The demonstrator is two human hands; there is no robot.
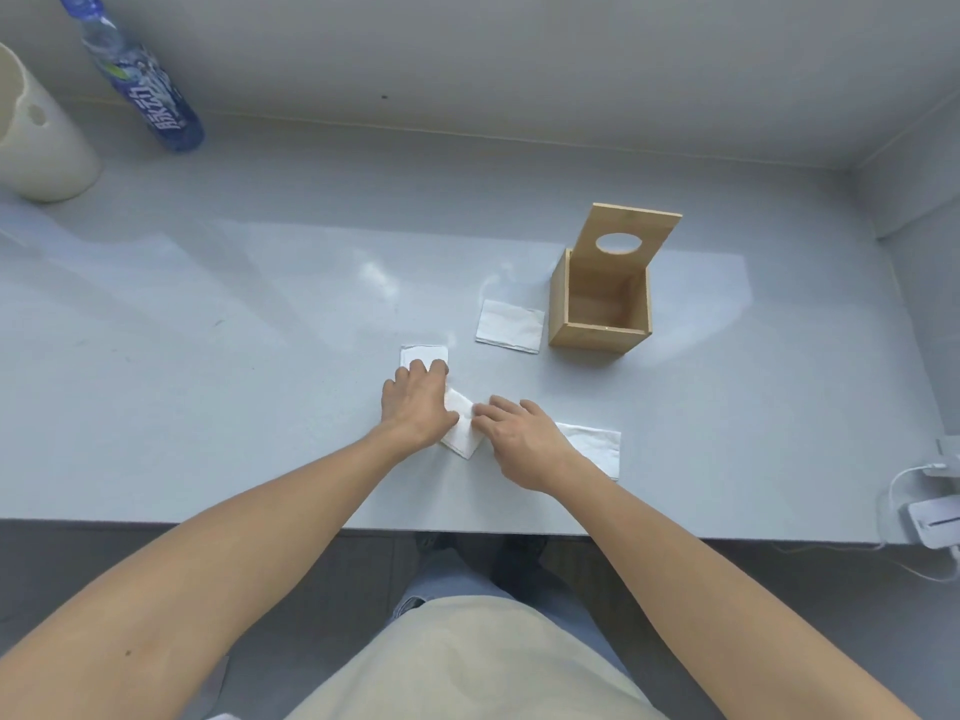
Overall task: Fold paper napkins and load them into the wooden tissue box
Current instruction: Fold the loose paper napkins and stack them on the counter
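A white paper napkin [461, 426] lies folded on the grey table, between my two hands. My left hand [415, 402] presses flat on its left part, fingers reaching onto a second folded napkin [423, 354] behind it. My right hand [519, 439] touches the napkin's right edge with straight fingers and covers part of another napkin [597, 446]. A further folded napkin [510, 326] lies beside the wooden tissue box [597, 335], which stands with its lid [631, 241] tipped up and its inside showing bare wood.
A blue drink bottle [140, 80] and a cream cylinder [39, 132] stand at the far left. White devices with cables [930, 517] sit at the table's right edge. The table's front edge [260, 522] runs just below my forearms.
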